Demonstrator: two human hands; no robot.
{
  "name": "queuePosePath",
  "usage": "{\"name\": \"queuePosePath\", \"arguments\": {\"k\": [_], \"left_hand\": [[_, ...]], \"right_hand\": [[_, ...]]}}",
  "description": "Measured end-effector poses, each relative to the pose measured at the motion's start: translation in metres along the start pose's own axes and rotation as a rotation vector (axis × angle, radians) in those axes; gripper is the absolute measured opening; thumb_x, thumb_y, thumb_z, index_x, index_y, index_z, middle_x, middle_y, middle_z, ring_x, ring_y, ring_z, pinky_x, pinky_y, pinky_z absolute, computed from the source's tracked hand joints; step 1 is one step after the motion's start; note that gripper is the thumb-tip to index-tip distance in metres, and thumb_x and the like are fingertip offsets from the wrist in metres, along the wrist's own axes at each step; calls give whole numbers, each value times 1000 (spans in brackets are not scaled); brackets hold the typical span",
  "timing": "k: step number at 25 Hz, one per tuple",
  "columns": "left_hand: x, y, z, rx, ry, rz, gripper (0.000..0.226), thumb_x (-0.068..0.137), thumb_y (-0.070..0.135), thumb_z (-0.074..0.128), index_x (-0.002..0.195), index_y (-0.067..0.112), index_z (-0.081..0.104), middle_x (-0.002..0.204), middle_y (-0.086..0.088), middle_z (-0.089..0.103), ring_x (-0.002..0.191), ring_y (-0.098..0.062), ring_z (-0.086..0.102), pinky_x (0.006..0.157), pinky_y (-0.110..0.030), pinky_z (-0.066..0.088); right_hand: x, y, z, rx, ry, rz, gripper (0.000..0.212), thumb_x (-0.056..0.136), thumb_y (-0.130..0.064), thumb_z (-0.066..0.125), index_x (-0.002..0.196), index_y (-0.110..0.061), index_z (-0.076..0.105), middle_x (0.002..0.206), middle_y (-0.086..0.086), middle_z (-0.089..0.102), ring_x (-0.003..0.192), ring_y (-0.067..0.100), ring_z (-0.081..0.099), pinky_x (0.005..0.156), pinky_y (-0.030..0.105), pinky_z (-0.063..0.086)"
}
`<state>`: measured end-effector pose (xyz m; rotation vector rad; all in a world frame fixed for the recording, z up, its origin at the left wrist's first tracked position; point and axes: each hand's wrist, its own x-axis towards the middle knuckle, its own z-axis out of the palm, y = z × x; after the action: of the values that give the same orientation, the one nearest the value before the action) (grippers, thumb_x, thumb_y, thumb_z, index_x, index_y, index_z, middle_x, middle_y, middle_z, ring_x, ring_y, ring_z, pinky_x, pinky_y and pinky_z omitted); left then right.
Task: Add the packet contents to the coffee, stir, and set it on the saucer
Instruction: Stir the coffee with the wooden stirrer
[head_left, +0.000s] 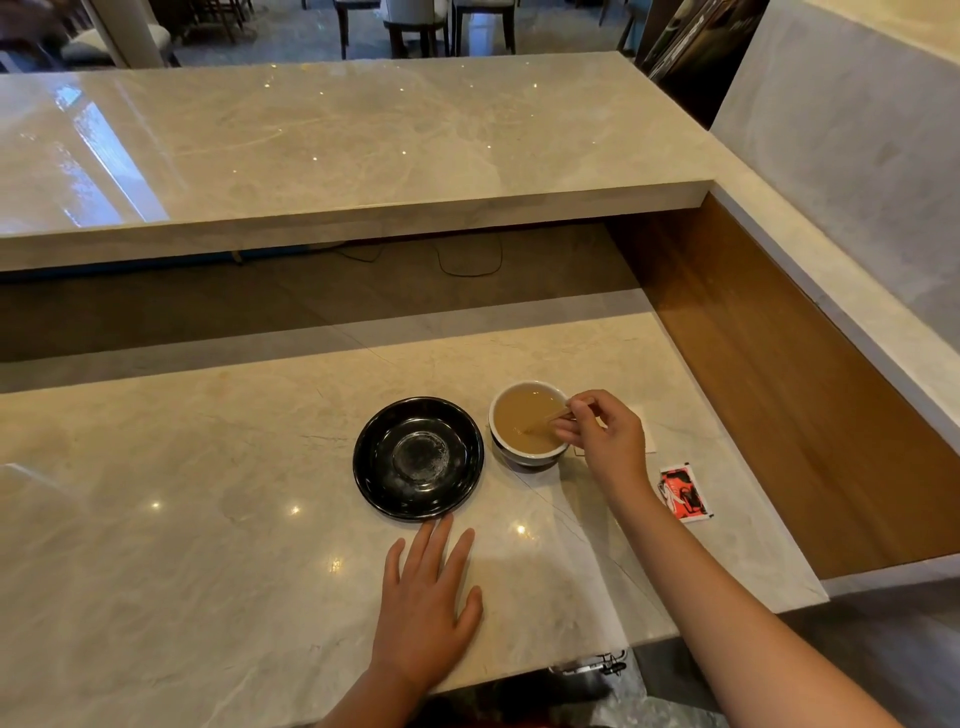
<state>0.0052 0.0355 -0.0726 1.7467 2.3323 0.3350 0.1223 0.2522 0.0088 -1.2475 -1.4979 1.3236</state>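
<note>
A white-rimmed dark cup (524, 457) of light brown coffee stands on the marble counter, just right of an empty black saucer (418, 458). My right hand (605, 436) hovers over the cup's right side, fingers pinched on a thin wooden stirrer (548, 420) whose tip dips into the coffee. My left hand (426, 608) lies flat on the counter, fingers spread, just below the saucer and holding nothing. A red and white packet (683, 491) lies on the counter to the right of my right wrist.
A white paper or napkin (648, 439) lies partly hidden behind my right hand. A raised marble bar shelf (337, 150) runs across the back. A wooden side panel (789, 395) borders the counter's right. The counter's front edge is close to me.
</note>
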Motion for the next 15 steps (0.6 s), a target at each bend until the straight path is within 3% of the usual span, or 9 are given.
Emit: {"name": "queuePosePath", "arguments": {"k": [4,8,10,13,15], "left_hand": [[1,1,-1,0,1,-2,55,86,48,36,136,25,41,145,-9,38,133,-27,31,107,-41,2],[0,1,0,-22,14,6,55,86,45,37,135,23,43,146,-9,37,134,-26,28,107,-45,8],[0,0,-1,-16,15,7,55,85,45,37,135,22,44,145,-9,38,134,-26,28,106,-45,9],[1,1,-1,-17,16,9,55,85,45,36,135,22,44,145,-9,38,134,-26,29,107,-44,8],[1,1,-1,-21,16,8,55,86,46,36,135,23,44,145,-9,38,134,-26,29,107,-44,7]], "right_hand": [[8,-2,6,-15,75,5,18,93,-8,49,80,-13,60,86,14,67,76,20,70,64,22,59],[16,-4,-3,-161,77,-104,17,93,-7,49,81,-11,60,76,6,64,75,25,68,75,47,59],[17,-5,-12,-297,36,-205,16,92,-5,48,81,-8,60,77,11,65,76,30,66,74,53,57],[16,-10,-21,-522,-79,-356,14,91,-4,49,82,-7,60,79,11,63,74,28,62,70,51,56],[15,-15,-25,-570,-132,-338,13,90,-5,51,82,-9,61,77,5,62,71,21,64,68,43,58]]}}
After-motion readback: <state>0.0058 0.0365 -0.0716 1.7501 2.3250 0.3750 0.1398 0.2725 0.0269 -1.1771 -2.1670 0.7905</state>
